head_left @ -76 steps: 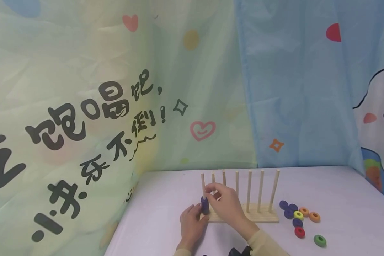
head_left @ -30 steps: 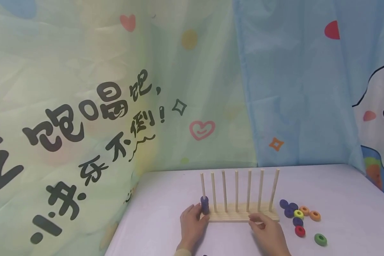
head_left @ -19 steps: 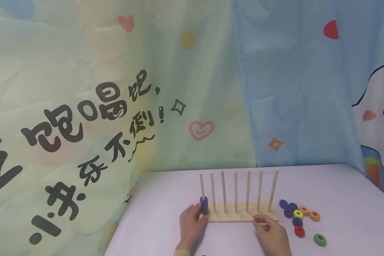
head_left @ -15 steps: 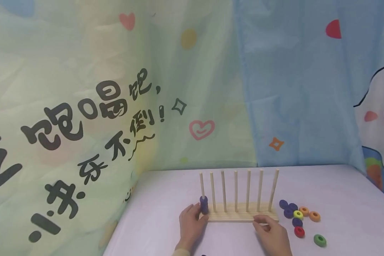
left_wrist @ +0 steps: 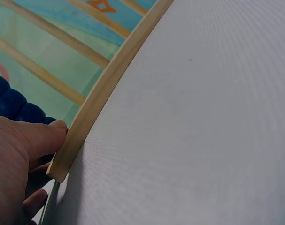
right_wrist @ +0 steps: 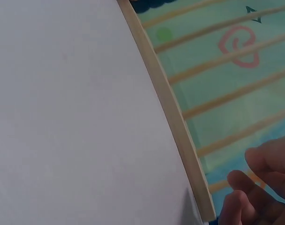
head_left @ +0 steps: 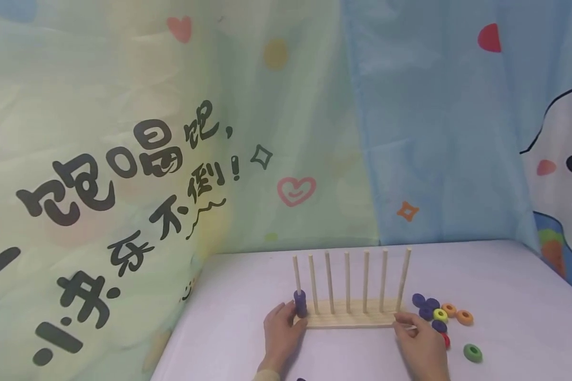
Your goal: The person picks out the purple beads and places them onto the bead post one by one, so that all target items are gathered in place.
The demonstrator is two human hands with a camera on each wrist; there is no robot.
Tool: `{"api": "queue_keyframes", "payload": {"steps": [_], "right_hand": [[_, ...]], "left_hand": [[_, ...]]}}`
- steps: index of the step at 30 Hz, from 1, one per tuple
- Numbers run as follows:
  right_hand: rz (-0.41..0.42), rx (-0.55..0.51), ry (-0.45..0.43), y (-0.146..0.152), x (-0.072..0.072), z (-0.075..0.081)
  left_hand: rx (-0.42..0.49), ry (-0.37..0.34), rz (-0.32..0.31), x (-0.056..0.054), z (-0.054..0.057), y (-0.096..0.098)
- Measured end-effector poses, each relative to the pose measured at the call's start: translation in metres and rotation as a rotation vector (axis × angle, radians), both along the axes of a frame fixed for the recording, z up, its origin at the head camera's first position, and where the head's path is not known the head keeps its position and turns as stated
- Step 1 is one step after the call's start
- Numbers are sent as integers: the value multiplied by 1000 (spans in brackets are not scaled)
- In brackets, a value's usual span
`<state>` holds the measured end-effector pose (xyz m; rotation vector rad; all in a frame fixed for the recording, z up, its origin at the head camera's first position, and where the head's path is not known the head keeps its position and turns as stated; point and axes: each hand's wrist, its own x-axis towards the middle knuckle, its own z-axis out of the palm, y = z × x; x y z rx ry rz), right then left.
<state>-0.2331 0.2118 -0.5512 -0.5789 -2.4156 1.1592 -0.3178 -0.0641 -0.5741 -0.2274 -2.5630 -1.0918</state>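
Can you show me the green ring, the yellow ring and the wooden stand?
Green ring (head_left: 471, 357), head view: near side of its rim.
Yellow ring (head_left: 440, 319), head view: near side of its rim.
Wooden stand (head_left: 350, 319), head view: top of its base.

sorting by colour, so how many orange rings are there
2: one orange ring just beyond the yellow ring, the other orange ring farther right. The right hand might hide more.

Green curtain (head_left: 248, 106) faces me, L to ctr of frame, w/ dark lettering (head_left: 153, 143) mid-L. Blue curtain (head_left: 424, 116): upper R. Cartoon animal print (head_left: 557, 177): R edge. Pale tabletop (head_left: 238, 301): btm ctr.
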Motion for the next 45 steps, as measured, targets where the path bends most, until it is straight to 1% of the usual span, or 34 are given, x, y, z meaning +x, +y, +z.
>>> {"api": "queue_keyframes", "payload": {"steps": [5, 7, 11, 14, 18, 22, 26, 28, 32, 35, 38, 40, 45], "right_hand": [[-60, 50, 45, 11, 1, 4], [-81, 56, 42, 15, 0, 4], [-111, 40, 65, 22, 0, 0], [-137, 30, 104, 27, 0, -4], [-164, 41, 145, 33, 0, -9], [-196, 135, 138, 41, 2, -11], [-228, 226, 84, 50, 4, -13], [-232, 226, 45, 53, 6, -10], [-226, 211, -66, 55, 7, -4], [-217, 200, -140, 55, 5, -2], [-209, 192, -193, 56, 4, -3], [-207, 187, -212, 56, 4, -4], [-194, 201, -221, 57, 4, -6]], "left_hand": [[6, -20, -7, 0, 1, 0], [8, -23, -1, 0, 2, -1], [7, -27, 2, 1, 4, -1], [11, -46, -7, 2, 5, 0], [10, -67, -11, 3, 6, 0], [4, -68, -13, 4, 6, 0], [2, -60, -17, 3, 5, -1], [4, -54, -20, 2, 3, -1], [12, -55, -27, -1, 2, -1], [12, -57, -31, -1, 3, 0], [10, -54, -24, 0, 3, 0], [8, -53, -20, 0, 3, 0], [10, -60, -14, 0, 2, 1]]}}
